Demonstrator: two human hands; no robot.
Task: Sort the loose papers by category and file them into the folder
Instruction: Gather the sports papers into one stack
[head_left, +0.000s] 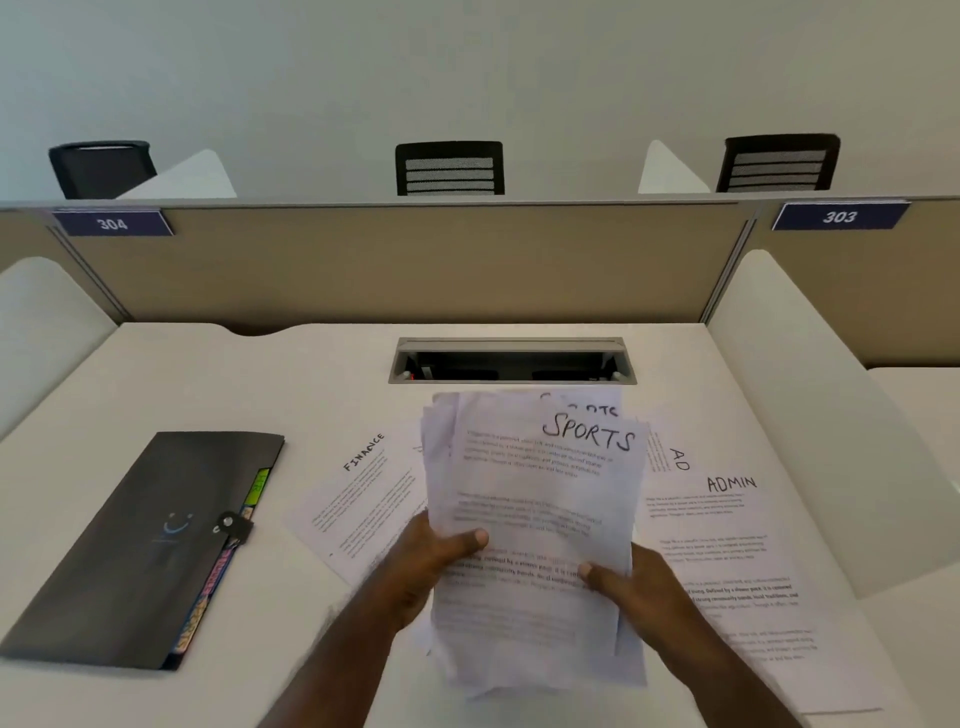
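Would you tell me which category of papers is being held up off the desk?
The SPORTS stack, gripped by the left hand and right hand; FINANCE and ADMIN sheets lie flat.

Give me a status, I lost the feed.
Left hand and right hand hold SPORTS stack. FINANCE sheet, ADMIN sheets on desk. Folder shut, far left. Nothing blocking.

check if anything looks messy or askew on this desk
The stack of SPORTS papers held in both hands, left hand and right hand, is ragged, its sheet edges fanned and uneven. The FINANCE sheet lies tilted on the desk. The dark folder lies closed; nothing looks damaged.
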